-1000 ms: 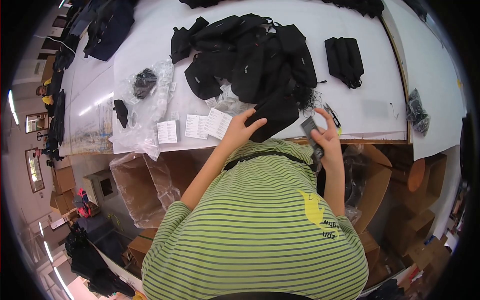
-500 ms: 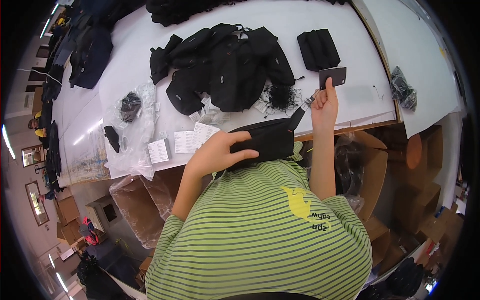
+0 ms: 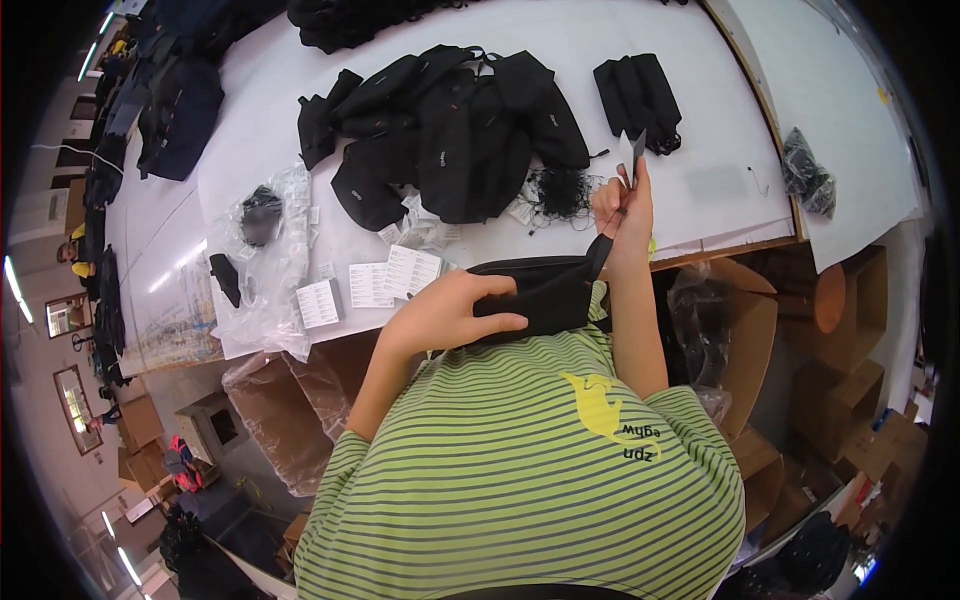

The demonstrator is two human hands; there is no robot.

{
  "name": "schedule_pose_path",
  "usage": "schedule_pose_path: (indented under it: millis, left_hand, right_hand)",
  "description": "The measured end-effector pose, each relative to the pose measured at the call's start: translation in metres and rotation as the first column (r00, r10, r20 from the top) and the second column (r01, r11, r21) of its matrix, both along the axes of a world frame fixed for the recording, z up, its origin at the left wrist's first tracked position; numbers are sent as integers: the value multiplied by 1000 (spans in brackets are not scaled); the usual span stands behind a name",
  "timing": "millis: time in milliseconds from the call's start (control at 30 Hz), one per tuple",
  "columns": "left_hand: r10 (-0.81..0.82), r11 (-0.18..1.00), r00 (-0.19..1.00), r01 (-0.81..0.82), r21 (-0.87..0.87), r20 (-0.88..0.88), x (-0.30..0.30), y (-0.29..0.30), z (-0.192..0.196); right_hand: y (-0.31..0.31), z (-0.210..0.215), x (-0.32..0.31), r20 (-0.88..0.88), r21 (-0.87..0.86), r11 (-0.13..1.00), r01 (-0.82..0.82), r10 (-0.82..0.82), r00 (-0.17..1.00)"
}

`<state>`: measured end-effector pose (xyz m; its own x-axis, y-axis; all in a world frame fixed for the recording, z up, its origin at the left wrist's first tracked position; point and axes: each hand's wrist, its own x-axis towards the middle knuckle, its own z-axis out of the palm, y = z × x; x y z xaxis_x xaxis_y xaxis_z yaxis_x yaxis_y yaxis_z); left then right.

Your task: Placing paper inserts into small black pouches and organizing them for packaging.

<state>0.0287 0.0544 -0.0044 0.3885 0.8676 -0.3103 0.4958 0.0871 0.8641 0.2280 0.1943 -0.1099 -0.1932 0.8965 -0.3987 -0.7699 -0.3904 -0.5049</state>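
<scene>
– Taking the heap of black bags [image 3: 450, 135] as the landmark, what is closest to the person?
– A black pouch [image 3: 548, 302], on the near side of the heap, just in front of the striped shirt [image 3: 500, 470]. The left hand [image 3: 440, 312] grasps it, thumb and fingers bent over its left part.
– And the right hand [image 3: 627, 220]?
– Nearer than the heap and off to its right, fingertips pinching a dark card tag [image 3: 639, 148] with a pale leaf beside it. A strap [image 3: 600, 257] runs from the pouch's end up to that hand; whether the fingers clasp it too, I can't tell.
– Past the hands?
– White printed cards [image 3: 413, 271] in front of the heap, clear plastic [image 3: 272, 292] spread to its left, and a tangle of black cords [image 3: 560, 193] by its near right corner.
– Farther out?
– Folded black pouches [image 3: 640, 100] right of the heap, apart from it, and more black goods [image 3: 350, 25] beyond it on the white table [image 3: 735, 215].
</scene>
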Motion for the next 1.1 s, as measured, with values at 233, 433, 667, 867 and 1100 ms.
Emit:
schedule_pose_path:
  millis: [233,433,667,867,1100]
  left_hand:
    - [12,999,1000,-12,-36,18,-2,0,-1]
    - [28,999,999,-26,-36,38,-1,-1,-2]
    - [13,999,999,-12,-34,33,-1,-3,-5]
    - [32,999,997,-29,-46,67,-2,-3,-5]
    - [25,998,997,-21,-62,68,-3,-1,-6]
  right_hand:
    - [4,-3,8,-393,160,986,-53,113,913]
    - [4,1,-4,253,204,975,90,-142,957]
    - [4,3,-18,494,260,961,95,-217,842]
    - [5,3,-18,524,213,977,22,-133,841]
    - [10,5,-15,281,209,978,30,-89,956]
